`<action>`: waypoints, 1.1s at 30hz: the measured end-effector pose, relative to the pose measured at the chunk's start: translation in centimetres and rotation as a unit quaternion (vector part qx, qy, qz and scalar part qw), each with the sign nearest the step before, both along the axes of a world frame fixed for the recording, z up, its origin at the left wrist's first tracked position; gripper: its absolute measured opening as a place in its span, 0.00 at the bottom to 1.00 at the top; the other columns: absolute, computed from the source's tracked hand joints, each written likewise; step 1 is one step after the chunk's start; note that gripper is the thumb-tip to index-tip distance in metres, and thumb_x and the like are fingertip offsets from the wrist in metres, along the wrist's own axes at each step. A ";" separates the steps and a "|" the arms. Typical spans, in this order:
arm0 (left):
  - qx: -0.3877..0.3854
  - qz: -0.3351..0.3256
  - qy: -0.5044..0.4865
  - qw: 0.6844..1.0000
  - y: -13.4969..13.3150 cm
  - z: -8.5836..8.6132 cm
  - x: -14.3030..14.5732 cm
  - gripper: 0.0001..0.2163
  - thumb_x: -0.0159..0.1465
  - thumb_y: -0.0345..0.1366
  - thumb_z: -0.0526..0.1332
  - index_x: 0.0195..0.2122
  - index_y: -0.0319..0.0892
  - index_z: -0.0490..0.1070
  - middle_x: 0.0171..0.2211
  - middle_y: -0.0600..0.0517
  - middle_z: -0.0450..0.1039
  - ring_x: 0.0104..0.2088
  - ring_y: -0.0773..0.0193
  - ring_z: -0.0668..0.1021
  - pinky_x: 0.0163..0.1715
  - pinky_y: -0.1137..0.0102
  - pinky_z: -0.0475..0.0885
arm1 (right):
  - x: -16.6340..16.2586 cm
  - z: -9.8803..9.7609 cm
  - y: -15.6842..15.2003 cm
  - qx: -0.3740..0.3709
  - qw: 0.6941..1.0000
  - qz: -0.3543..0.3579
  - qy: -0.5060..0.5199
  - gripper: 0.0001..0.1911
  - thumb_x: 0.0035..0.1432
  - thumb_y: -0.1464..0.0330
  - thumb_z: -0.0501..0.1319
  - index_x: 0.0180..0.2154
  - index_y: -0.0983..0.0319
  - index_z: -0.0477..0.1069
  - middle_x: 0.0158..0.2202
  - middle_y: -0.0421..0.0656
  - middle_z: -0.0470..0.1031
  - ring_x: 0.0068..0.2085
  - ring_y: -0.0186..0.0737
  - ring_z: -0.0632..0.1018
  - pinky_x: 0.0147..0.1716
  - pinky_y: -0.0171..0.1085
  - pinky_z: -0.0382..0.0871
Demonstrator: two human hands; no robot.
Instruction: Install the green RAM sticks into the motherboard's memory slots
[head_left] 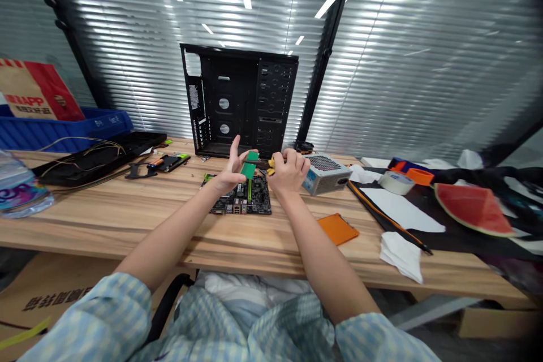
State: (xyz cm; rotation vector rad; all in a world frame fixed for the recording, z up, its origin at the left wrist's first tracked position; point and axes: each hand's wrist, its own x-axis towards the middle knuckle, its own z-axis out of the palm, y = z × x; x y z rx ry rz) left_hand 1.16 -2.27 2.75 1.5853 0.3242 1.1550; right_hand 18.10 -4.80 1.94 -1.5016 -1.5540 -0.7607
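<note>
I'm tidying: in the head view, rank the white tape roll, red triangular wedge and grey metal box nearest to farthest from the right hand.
1. Grey metal box, right of the right hand.
2. White tape roll, farther right.
3. Red triangular wedge, rightmost.

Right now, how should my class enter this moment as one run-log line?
left hand: holding green piece | right hand: holding yellow-handled tool | below hands: motherboard | behind: black computer case

The person wears a loose, light blue, pale yellow and white checked cloth garment [224, 331]. Its wide left sleeve [106, 317] and wide right sleeve [377, 339] share the soft gingham pattern and end near the elbows. Below them, the slender forearms, left hand [233, 172] and right hand [289, 172] are bare.
</note>
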 end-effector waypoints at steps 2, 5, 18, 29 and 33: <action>0.001 0.000 0.008 1.000 -0.1 -0.1 0.0 0.63 0.39 0.50 0.71 0.67 0.58 0.25 0.61 0.45 0.61 0.51 0.54 0.73 0.46 0.61 0.69 | -0.1 0.0 -0.1 -0.005 1.000 0.005 0.001 0.11 0.58 0.68 0.53 0.37 0.57 0.74 0.43 0.50 0.68 0.44 0.49 0.63 0.47 0.49 0.49; 0.021 0.004 0.016 1.000 -0.1 -0.2 0.1 0.61 0.42 0.51 0.70 0.68 0.58 0.25 0.59 0.46 0.63 0.53 0.53 0.73 0.47 0.59 0.69 | -0.1 -0.1 0.0 -0.005 1.000 0.002 -0.005 0.11 0.59 0.68 0.52 0.36 0.57 0.74 0.42 0.50 0.68 0.43 0.49 0.63 0.47 0.48 0.49; -0.040 -0.040 -0.038 0.998 0.5 -0.8 0.1 0.62 0.39 0.41 0.74 0.68 0.61 0.30 0.60 0.47 0.60 0.53 0.53 0.72 0.47 0.62 0.68 | 0.0 -0.2 0.4 0.016 0.999 -0.015 -0.032 0.13 0.63 0.67 0.51 0.35 0.57 0.74 0.39 0.47 0.71 0.39 0.45 0.63 0.44 0.45 0.49; -0.015 0.162 0.053 0.985 1.7 -1.4 0.7 0.56 0.40 0.46 0.74 0.66 0.55 0.39 0.56 0.45 0.60 0.51 0.56 0.70 0.43 0.65 0.70 | -0.5 1.1 -0.4 -0.197 0.976 0.000 0.089 0.12 0.56 0.63 0.56 0.41 0.58 0.72 0.38 0.47 0.76 0.40 0.46 0.72 0.37 0.40 0.57; 0.083 0.299 0.140 0.941 1.6 -1.6 0.5 0.44 0.46 0.44 0.72 0.62 0.46 0.52 0.56 0.42 0.60 0.52 0.54 0.70 0.41 0.65 0.71 | -0.5 1.0 0.2 -0.313 0.928 0.031 0.201 0.15 0.52 0.57 0.59 0.40 0.55 0.73 0.37 0.46 0.77 0.37 0.46 0.75 0.32 0.38 0.59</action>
